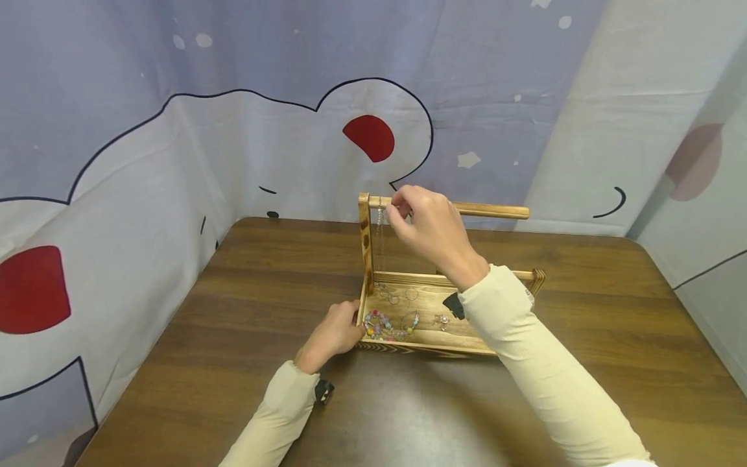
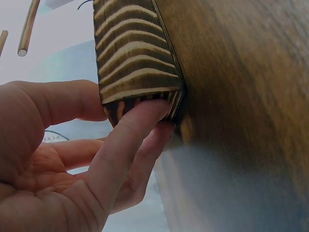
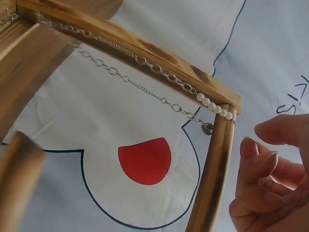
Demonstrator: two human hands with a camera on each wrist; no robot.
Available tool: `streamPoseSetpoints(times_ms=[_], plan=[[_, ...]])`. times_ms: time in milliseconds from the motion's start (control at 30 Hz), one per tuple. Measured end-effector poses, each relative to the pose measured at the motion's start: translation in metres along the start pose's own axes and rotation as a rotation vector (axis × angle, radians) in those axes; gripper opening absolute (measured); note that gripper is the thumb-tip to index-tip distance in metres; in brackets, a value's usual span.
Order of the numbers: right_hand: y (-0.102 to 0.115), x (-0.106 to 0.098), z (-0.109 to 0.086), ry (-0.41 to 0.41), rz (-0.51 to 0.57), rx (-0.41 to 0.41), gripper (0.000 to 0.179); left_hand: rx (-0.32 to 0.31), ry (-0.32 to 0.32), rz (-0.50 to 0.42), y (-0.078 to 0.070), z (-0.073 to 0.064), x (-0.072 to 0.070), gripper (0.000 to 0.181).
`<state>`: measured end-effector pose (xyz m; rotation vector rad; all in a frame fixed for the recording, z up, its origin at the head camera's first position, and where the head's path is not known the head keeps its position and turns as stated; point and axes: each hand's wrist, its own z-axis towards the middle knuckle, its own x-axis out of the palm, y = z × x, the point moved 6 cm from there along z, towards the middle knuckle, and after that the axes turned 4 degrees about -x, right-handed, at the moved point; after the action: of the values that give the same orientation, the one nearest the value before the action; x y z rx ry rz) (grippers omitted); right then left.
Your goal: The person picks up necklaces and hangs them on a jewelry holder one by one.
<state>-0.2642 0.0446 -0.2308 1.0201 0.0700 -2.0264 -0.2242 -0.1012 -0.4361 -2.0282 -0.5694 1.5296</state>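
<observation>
Cloth printed with red and white shapes hangs behind the brown worktop, which bears a wooden stand. Of the two hands, the left hand grips the stand's left end; the right hand, thumb and fingertips narrowly parted, holds nothing beside its bar. From that bar hangs a pearl-and-chain necklace; beaded bracelets lie in the tray below.

My cream sleeves, silver chain with white pearls, honey-brown rod, dark-and-pale striped tray, multicoloured beads, brown table, white-and-lavender cloth with red patches
</observation>
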Motion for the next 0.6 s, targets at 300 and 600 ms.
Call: streamPoseSetpoints(times_ms=[300,600], plan=[[-0.009,0.0,-0.052,-0.047,0.226,-0.002,0.008,-0.012,0.002,-0.021,0.0,0.001,-0.001,0.052],[-0.022,0.021,-0.102,0.152,0.278,0.049,0.01,-0.015,-0.004,-0.008,0.0,0.001,0.0,0.049]])
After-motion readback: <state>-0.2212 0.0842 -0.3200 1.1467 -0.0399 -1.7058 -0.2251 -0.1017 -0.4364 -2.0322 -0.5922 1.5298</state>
